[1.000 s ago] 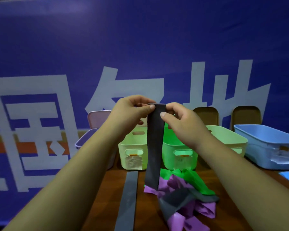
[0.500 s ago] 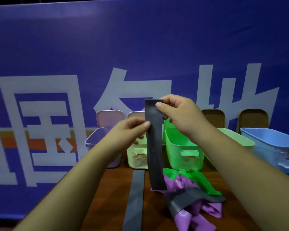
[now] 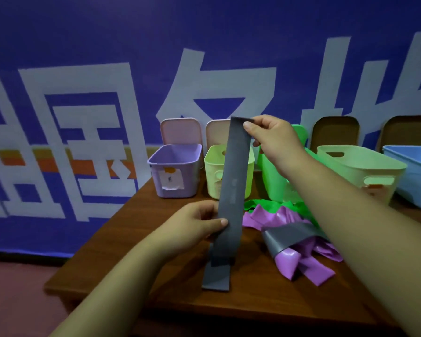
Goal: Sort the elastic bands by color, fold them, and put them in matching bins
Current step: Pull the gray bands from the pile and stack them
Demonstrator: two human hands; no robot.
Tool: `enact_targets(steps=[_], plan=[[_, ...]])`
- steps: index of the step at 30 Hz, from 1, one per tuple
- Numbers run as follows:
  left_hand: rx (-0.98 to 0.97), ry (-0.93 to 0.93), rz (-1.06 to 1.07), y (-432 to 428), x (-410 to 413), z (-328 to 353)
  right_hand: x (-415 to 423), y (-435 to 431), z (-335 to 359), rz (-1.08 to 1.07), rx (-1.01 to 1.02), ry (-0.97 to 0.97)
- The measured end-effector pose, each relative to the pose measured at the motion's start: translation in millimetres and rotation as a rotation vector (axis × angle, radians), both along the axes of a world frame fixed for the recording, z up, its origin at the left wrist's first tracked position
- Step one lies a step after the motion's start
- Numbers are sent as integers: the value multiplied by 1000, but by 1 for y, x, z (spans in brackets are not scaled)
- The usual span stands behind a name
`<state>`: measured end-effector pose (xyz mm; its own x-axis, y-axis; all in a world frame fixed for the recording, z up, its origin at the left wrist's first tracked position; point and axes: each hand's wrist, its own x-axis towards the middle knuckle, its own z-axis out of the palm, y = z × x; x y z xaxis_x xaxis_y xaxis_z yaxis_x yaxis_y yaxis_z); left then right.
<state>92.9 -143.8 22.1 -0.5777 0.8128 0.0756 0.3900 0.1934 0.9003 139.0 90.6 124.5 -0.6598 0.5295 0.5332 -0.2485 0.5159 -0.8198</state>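
Head view: just left of centre, below the purple bin (image 3: 192,183), your left hand (image 3: 195,227) pinches the lower part of the grey band (image 3: 232,181) between thumb and fingers. The band rises nearly upright to mid-frame, where your right hand (image 3: 275,139) pinches its top edge, hands well apart. Under it a second grey band (image 3: 216,278) lies flat on the table (image 3: 136,239); to the right sits a tangled pile of bands (image 3: 272,217), with a blue bin (image 3: 418,171) at the right edge.

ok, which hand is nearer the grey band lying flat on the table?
Left. The left hand pinches the held band low, just above the flat band; the right hand holds its top end, high up.
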Motion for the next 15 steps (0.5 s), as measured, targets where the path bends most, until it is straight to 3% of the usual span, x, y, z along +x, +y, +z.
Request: enact_targets(steps=[4,7,11,15], plan=[[22,-149,29,-13,6,-11,-24,5,-33,-32,-15,-68],[27,-273,40,-23,11,-20,-41,9,-60,-86,13,-222],[-32,-302,91,-32,11,-33,-56,8,-89,-135,-46,-427],[-76,-302,102,-32,12,-40,-64,1,-99,-173,27,-600]])
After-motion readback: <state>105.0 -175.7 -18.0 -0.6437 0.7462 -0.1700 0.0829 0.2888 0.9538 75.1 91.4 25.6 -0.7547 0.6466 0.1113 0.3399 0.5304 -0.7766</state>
